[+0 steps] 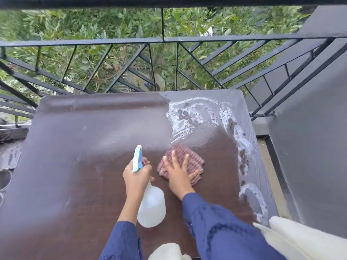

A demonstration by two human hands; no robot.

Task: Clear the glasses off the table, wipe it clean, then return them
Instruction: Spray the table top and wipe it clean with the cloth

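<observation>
Head: right hand (178,177) flat on cloth (196,159)

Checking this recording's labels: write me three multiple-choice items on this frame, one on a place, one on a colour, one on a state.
1. Where on the table does the soapy foam lie?
A. near left corner
B. right side and far right corner
C. nowhere

2. What colour is the spray bottle's trigger head?
A. black
B. yellow
C. light blue

3. How is the right hand on the checked cloth?
A. flat, fingers spread
B. bunching it in a fist
C. off it

Answers: 1 B, white suds curve along the right edge; 2 C, the head above the left hand is pale blue; 3 A, the palm lies on the cloth.
</observation>
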